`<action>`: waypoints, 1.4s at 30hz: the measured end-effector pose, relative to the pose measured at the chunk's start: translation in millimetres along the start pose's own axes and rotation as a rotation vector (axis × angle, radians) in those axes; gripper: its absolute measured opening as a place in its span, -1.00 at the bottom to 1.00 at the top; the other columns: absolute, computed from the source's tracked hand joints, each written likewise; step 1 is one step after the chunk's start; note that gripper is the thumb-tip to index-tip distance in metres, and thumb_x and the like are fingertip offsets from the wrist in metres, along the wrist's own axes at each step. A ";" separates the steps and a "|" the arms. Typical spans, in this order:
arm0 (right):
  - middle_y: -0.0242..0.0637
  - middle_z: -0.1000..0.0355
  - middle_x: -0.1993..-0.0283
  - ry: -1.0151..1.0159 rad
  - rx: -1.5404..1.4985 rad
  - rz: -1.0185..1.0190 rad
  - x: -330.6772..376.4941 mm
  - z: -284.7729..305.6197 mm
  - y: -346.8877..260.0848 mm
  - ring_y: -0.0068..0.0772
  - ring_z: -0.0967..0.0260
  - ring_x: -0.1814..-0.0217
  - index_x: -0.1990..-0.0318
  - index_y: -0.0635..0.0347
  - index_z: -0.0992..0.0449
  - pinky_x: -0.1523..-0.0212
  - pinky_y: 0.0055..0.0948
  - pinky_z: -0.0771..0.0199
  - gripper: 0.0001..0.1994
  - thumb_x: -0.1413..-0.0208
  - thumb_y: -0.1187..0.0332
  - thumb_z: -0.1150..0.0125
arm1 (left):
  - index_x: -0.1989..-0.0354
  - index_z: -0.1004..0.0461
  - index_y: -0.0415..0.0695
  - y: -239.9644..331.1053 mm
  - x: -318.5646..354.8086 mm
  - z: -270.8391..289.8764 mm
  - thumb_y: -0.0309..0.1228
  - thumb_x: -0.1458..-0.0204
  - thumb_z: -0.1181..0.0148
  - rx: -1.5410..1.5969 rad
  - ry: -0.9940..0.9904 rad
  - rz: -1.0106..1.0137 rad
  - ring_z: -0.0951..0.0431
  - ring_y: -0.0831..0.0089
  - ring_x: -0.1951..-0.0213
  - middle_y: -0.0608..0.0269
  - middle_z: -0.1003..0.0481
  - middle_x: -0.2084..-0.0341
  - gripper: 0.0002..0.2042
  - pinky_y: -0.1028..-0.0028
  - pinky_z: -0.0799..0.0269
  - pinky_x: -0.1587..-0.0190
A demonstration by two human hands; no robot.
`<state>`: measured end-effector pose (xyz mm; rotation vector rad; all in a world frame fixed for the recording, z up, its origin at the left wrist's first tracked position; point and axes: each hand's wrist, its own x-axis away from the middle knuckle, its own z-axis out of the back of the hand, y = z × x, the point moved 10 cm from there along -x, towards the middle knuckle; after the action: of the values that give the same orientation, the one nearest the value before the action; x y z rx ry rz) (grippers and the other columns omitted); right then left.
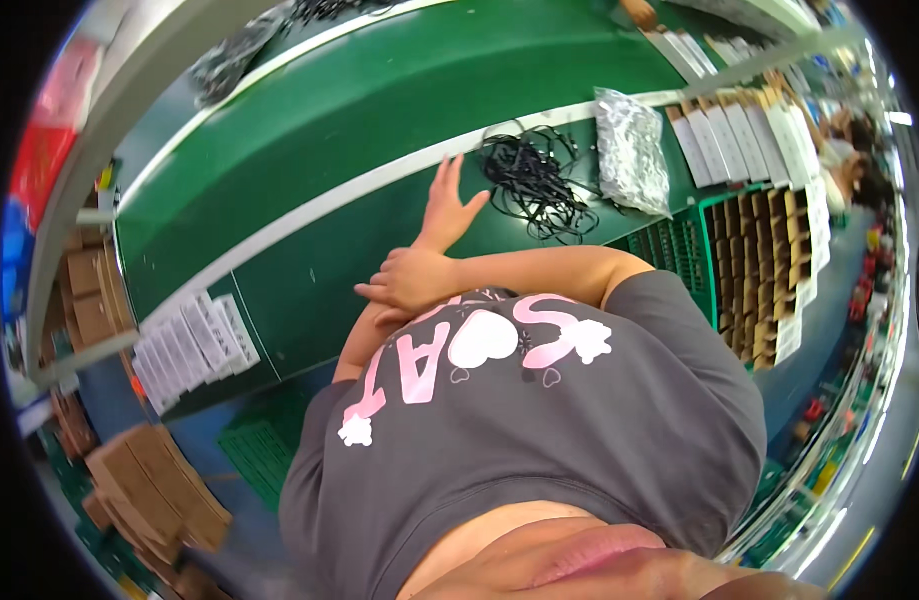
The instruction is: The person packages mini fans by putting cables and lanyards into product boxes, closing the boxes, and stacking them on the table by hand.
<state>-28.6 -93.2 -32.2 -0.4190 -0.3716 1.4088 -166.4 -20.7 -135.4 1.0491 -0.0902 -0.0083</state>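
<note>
In the head view, the left hand point(447, 210) hangs over the table point(324, 265), its fingers spread and nothing in its grasp. The right hand point(409, 280) lies across the left forearm, close to the wrist; it holds no object, and whether it grips the arm I cannot tell. The black cables point(529, 175) lie in a loose tangle just right of the left hand, near its thumb; whether thumb and cables touch is unclear.

Farther right of both hands, beside the cables, is a clear bag point(631, 150) with pale contents. Beyond the bag stands a row of white boxes point(729, 140), and nearer the body than that row is a green crate point(707, 265) beside brown dividers point(759, 265).

Ahead of the left hand a white strip point(319, 208) runs along the table, with a green surface point(379, 120) past it. Well to the left of the hands, white packs point(194, 345) lie overlapping at the table's end. Lower left, below them, are brown cartons point(159, 480).
</note>
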 end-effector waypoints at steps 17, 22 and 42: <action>-0.20 -0.47 0.19 0.394 0.196 -0.245 149.0 35.0 120.4 -0.20 -0.38 -0.01 0.29 0.13 -0.55 -0.06 -0.12 -0.26 -0.70 -0.12 0.11 -0.02 | -0.31 -0.11 -0.15 43.7 -9.6 -91.4 -0.22 0.00 -0.26 -0.351 -0.129 -0.203 -0.07 -0.02 -0.31 -0.09 -0.05 -0.31 -0.30 0.19 -0.07 -0.30; -0.08 -0.49 0.18 1.076 0.035 -0.707 375.6 90.2 264.0 0.03 -0.40 0.08 0.27 0.25 -0.54 0.06 -0.11 -0.38 -0.78 0.09 0.35 -0.20 | -0.30 -0.13 -0.16 45.4 -4.8 -102.4 -0.37 -0.03 -0.20 -0.323 -0.101 -0.063 -0.15 0.01 -0.28 -0.05 -0.11 -0.30 -0.37 0.23 -0.07 -0.30; -0.04 -0.24 -0.17 1.249 0.459 -1.777 706.0 254.2 668.2 -0.03 -0.12 -0.29 -0.10 0.26 -0.32 -0.24 -0.09 -0.21 -0.50 0.07 0.41 -0.20 | -0.25 -0.21 -0.20 34.7 -92.1 -150.1 -0.38 -0.02 -0.24 -0.281 -0.107 0.306 -0.40 0.16 -0.13 0.01 -0.30 -0.18 -0.41 0.30 -0.40 -0.04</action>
<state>-640.1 697.0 -137.6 -0.3125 0.5649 -0.6227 -247.7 131.1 -186.1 0.7458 -0.3369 0.1950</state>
